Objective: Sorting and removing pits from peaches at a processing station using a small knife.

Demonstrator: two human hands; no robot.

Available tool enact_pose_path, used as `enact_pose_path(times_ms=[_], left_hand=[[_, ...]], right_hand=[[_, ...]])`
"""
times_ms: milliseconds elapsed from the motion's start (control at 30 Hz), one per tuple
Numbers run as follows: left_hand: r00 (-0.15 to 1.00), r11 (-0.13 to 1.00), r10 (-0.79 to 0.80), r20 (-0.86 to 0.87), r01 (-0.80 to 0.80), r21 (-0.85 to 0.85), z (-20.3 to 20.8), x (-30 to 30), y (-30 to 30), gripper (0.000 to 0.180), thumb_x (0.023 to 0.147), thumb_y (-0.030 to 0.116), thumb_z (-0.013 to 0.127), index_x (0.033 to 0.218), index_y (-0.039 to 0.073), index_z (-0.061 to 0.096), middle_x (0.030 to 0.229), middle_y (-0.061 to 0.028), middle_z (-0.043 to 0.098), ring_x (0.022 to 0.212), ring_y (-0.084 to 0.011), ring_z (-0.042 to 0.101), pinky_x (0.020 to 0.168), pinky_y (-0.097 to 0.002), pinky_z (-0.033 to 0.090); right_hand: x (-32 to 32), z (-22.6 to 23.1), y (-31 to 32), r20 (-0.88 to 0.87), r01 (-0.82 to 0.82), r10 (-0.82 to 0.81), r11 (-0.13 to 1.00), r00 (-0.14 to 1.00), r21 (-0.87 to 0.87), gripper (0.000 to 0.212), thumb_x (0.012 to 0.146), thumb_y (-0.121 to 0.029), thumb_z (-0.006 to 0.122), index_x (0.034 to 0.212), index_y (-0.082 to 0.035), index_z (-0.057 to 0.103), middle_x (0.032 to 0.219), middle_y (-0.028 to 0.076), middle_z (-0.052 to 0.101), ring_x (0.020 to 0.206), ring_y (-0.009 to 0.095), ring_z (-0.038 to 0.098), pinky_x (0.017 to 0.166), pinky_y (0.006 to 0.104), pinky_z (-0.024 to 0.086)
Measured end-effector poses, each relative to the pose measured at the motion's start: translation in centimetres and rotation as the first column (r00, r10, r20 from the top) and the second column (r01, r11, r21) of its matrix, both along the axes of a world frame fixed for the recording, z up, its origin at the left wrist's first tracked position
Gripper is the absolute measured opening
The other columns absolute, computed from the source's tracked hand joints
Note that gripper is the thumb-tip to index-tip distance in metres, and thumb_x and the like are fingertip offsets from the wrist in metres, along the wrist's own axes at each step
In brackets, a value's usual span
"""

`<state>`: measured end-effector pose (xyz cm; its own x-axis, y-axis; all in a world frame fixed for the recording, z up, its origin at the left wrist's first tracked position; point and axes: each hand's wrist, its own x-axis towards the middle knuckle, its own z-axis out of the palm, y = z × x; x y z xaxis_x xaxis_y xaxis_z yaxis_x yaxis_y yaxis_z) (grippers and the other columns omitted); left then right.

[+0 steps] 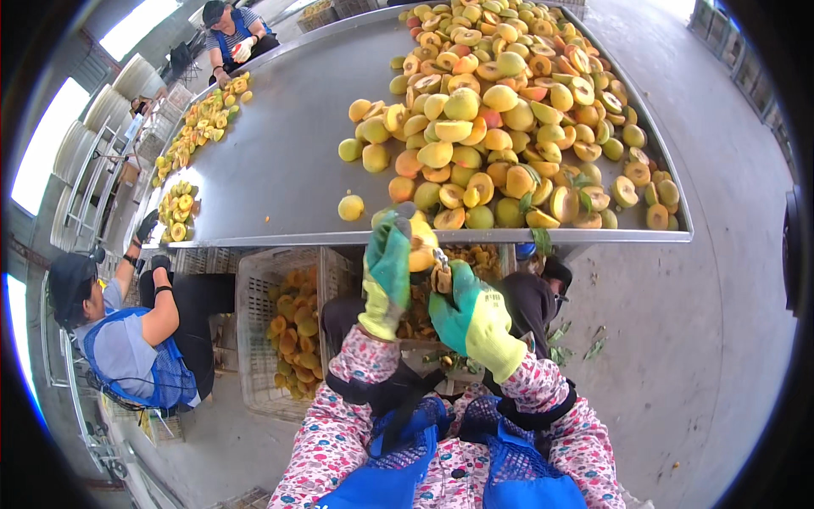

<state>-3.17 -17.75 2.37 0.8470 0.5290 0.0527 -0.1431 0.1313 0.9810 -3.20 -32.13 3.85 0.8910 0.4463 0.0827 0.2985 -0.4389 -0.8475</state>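
My left hand (386,276), in a green and pale yellow glove, is closed around a yellow peach (421,243) just past the table's near edge. Close against that peach, my right hand (476,316), gloved alike, grips a small hand tool (442,276) with a metal tip and a brownish body. The tool's exact kind is too small to make out. Beyond my hands, a big heap of yellow peaches (500,102), many cut in half with the hollow or stone showing, covers the right part of the metal table (288,127). One peach (350,207) sits apart near the edge.
Below the table stands a white plastic crate (254,356) with peach halves (297,331). A co-worker (140,339) sits at the left, another (233,38) at the far left corner, each beside small peach piles (180,212). Someone's dark sleeve (527,305) shows right of my hands. Leaves (595,346) litter the floor.
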Motion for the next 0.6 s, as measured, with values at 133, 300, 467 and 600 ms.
enact_pose_path(times_ms=[133, 300, 467, 600], left_hand=[[0.993, 0.982, -0.102, 0.051, 0.109, -0.155, -0.8, -2.4, -2.1, 0.027, 0.100, 0.028, 0.049, 0.113, 0.005, 0.055, 0.102, -0.0031, 0.060, 0.089, -0.0100, 0.057, 0.077, -0.0247, 0.049], [0.977, 0.996, -0.068, 0.202, 0.077, -0.038, -1.0, -3.3, -3.4, 0.024, 0.101, 0.025, 0.047, 0.116, 0.006, 0.050, 0.103, -0.0051, 0.060, 0.089, -0.0124, 0.059, 0.077, -0.0266, 0.051], [0.948, 0.997, -0.052, 0.313, 0.067, -0.037, -3.2, -3.8, -3.9, 0.029, 0.101, 0.021, 0.044, 0.124, 0.004, 0.047, 0.115, -0.0122, 0.060, 0.101, -0.0199, 0.059, 0.089, -0.0326, 0.049], [0.960, 0.935, -0.068, 0.272, -0.034, 0.353, -3.4, -4.3, -3.8, 0.033, 0.100, 0.021, 0.044, 0.125, 0.001, 0.048, 0.120, -0.0153, 0.059, 0.102, -0.0199, 0.058, 0.091, -0.0346, 0.047]], right_hand=[[-1.3, -1.4, -0.6, 0.097, 0.062, -0.059, 0.998, 0.994, -0.031, 0.019, 0.079, -0.018, 0.063, 0.089, -0.006, 0.052, 0.073, 0.020, 0.061, 0.069, 0.042, 0.061, 0.055, 0.0487, 0.045], [-2.4, -0.3, -1.0, -0.012, 0.062, -0.063, 0.996, 0.998, -0.069, 0.022, 0.078, -0.021, 0.064, 0.090, -0.005, 0.054, 0.075, 0.020, 0.062, 0.071, 0.041, 0.062, 0.060, 0.0475, 0.047], [-2.6, 1.6, -1.5, -0.154, -0.035, 0.013, 0.990, 0.988, -0.139, 0.027, 0.078, -0.020, 0.061, 0.094, -0.002, 0.051, 0.078, 0.023, 0.064, 0.075, 0.042, 0.064, 0.066, 0.0504, 0.049], [-2.5, 1.4, -2.6, -0.105, -0.122, 0.105, 0.976, 0.989, -0.178, 0.028, 0.077, -0.019, 0.062, 0.095, -0.001, 0.051, 0.081, 0.022, 0.064, 0.075, 0.040, 0.063, 0.066, 0.0504, 0.048]])
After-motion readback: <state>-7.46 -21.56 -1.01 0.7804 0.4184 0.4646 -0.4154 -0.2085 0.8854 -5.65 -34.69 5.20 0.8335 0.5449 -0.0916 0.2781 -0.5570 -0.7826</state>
